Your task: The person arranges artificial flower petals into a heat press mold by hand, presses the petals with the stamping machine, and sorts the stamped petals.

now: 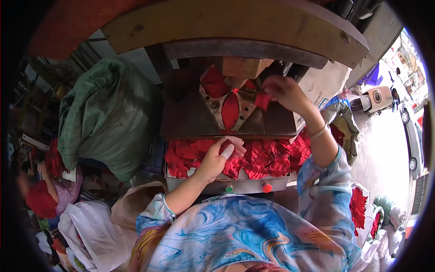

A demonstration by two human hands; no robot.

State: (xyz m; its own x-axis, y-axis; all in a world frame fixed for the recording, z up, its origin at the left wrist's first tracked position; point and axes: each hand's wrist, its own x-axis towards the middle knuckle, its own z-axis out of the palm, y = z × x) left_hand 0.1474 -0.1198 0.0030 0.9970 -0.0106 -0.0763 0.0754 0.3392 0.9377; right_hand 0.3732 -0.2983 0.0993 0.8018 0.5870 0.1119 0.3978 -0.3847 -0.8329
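Note:
My left hand (216,161) is closed over the front tray, its thumb wrapped in white tape. Between its fingers is a pale pink, scallop-edged piece (235,144), perhaps several layers. Slightly blurred, my right hand (287,93) grips a small red fabric piece (263,100) just right of the metal die. That metal die (215,106) lies on the dark machine plate (183,115) and has round holes and leaf-shaped openings. Red fabric (230,112) shows in the openings. A blunt press head (238,75) stands directly above the die's back part.
Red fabric pieces (260,156) fill the tray below the plate. A green button (229,188) and a red button (267,187) sit on its front. A large green sack (111,118) stands left. Another person's arm (50,188) is at far left, near red cloth.

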